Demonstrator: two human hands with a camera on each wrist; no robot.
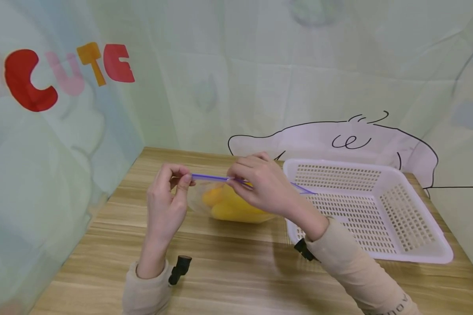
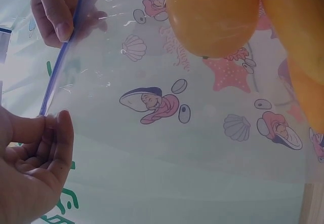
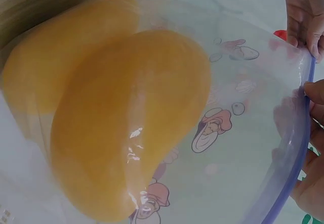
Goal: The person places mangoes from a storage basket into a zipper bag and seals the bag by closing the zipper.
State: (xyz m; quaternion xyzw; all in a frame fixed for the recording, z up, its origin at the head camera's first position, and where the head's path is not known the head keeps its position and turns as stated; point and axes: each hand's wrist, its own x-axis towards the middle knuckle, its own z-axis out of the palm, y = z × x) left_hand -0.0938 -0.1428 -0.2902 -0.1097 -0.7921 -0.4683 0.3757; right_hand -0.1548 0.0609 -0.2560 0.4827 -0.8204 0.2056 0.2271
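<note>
A clear zip bag printed with shells and starfish hangs over the table, holding several yellow mangoes. Its zip strip is blue-purple. At the left corner, my left hand pinches the strip's end between thumb and finger. Farther along to the right, my right hand pinches the same strip. Beyond the right hand, the two strip edges stand apart in the head view. Big and close in the right wrist view, a mango lies inside the bag. My right palm hides part of the fruit in the head view.
To the right stands a white slotted plastic basket, close beside the bag. A wooden table lies beneath, with a printed cloth behind and to the left. Black wrist mounts sit at the cuffs.
</note>
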